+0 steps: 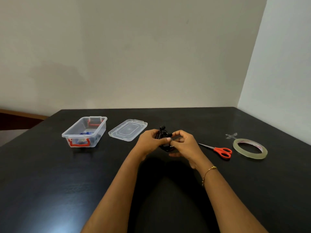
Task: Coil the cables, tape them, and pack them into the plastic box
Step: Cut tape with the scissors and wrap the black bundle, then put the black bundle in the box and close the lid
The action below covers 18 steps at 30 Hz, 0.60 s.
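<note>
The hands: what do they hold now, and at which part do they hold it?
Both hold one coiled black cable above the table. The left hand grips the coil's left side; the right hand pinches its right side, near the plug end.

Black table (50, 182) bears plastic box (74, 130); lid (127, 130); scissors (218, 150); tape roll (250, 148).

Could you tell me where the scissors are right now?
The scissors lie on the table's right side, between the right hand and the tape roll.
</note>
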### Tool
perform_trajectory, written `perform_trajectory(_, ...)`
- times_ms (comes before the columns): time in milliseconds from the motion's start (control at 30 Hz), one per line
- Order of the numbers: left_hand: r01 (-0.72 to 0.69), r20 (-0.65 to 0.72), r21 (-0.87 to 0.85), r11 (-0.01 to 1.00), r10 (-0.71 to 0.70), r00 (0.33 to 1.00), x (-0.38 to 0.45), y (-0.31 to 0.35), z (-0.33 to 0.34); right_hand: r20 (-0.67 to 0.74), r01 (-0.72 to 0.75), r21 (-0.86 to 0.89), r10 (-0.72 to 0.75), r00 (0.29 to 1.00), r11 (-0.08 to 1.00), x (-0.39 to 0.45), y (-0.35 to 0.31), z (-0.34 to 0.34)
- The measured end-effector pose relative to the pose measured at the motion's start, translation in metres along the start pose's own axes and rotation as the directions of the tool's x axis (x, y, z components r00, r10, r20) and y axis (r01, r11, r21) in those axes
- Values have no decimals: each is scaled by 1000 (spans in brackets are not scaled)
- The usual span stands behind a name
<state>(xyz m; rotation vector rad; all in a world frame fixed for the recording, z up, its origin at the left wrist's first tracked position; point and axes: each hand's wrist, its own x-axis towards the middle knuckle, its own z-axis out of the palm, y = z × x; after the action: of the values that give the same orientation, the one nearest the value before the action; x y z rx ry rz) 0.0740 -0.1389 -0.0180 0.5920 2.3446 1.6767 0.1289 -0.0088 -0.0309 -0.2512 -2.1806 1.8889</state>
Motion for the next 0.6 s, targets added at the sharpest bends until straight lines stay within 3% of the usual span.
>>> perform_trajectory(267, -21, -8, 54, 998, 21, 1000, -21, -10, -22, 107, -50, 42, 45, 993, 998, -9, -7, 9)
perform_trajectory(433, 37, -114, -80, 996, -46, 992, -30, -14, -39, 87, -74, 106, 64, 994, 992, -9, -12, 30)
perform_trajectory(600, 20, -295, -260, 965, -99, 950, -34, -14, -72, 41, -147, 379, 142, 989, 914, -1, -32, 75)
